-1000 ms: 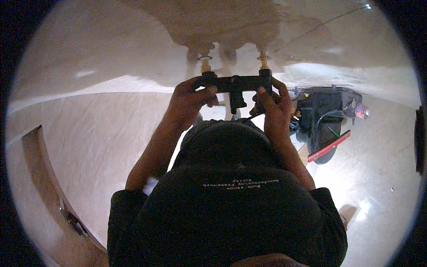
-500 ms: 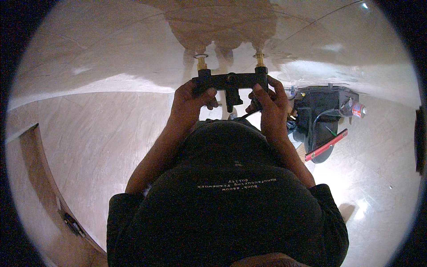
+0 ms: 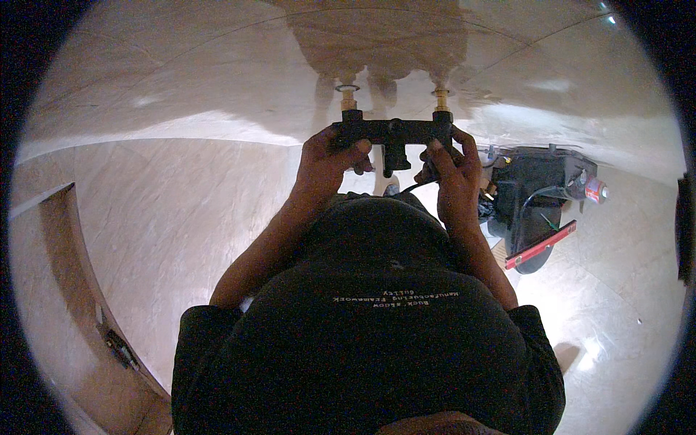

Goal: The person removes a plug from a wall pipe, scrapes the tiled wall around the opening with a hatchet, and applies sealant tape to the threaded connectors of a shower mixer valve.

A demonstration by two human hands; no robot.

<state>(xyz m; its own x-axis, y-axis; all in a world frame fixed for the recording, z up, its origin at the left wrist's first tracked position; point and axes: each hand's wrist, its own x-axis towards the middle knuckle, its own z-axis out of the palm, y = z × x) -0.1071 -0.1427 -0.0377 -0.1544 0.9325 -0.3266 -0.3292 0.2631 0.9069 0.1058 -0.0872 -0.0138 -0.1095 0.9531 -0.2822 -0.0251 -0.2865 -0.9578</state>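
Left hand [image 3: 324, 164] and right hand [image 3: 460, 172] clamp opposite ends of the black mixer tap [image 3: 396, 133], seemingly spreading its weight evenly. Its two inlets [image 3: 352, 116] meet brass fittings [image 3: 442, 100] at the wall [image 3: 217, 76].

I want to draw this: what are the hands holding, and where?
A black bar-shaped fitting, by its two ends: left hand on the left, right hand on the right.

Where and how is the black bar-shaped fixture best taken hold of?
Probably by both ends of the black fixture, left hand from the left, right hand from the right. It is a wide bar: a stub projects from its middle and brass fittings stand at its far side, so the outer ends look freest.
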